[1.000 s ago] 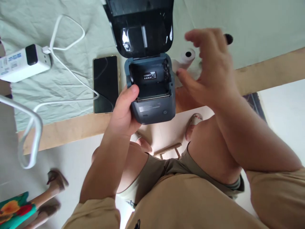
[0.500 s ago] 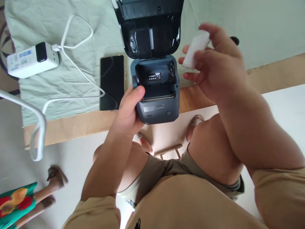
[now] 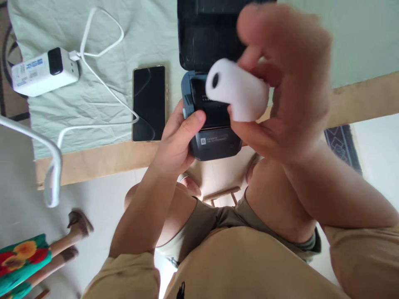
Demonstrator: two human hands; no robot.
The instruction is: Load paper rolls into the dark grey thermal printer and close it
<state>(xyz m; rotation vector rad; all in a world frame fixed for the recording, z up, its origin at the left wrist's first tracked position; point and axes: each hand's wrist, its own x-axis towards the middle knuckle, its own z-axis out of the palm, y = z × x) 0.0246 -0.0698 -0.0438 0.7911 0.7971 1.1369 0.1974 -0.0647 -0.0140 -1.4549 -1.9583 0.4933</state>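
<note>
Right hand (image 3: 286, 87) has raised the gripped paper roll (image 3: 238, 93) over the printer (image 3: 215, 124) (left hand (image 3: 177, 143) clasps it).

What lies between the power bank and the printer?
In the head view, a phone and white cable lie between the power bank and printer.

Right hand (image 3: 280, 91) has the paper roll (image 3: 238, 95) pinched right over the label printer (image 3: 215, 141), so the way down into the bay is mostly blocked by the roll itself and the raised lid (image 3: 205, 33) behind it. Left hand (image 3: 177, 141) hugs the printer's left side, with the phone (image 3: 149, 103) just beyond it. Further left, 1 white cable (image 3: 93, 87) and the power bank (image 3: 43, 70) clutter the cloth (image 3: 149, 29). Right of the grip, bare table edge (image 3: 361, 99).
</note>
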